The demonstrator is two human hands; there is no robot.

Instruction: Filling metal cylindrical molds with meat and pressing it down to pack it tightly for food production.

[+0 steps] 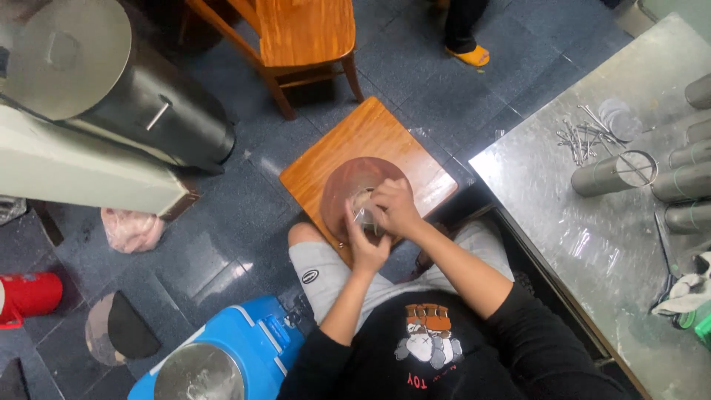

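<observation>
Over wooden stool (415,159), both hands' fingers grip small metal piece (365,215) w/ round brown disc (341,189) beneath

Both hands, the left hand (364,241) and right hand (395,206), cover a small metal piece (365,216) (too hidden to identify); the worktop (592,215) runs off-frame.

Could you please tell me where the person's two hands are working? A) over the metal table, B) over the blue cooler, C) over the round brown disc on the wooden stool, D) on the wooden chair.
C: both the left hand and the right hand meet over the round brown disc lying on the wooden stool.
</observation>
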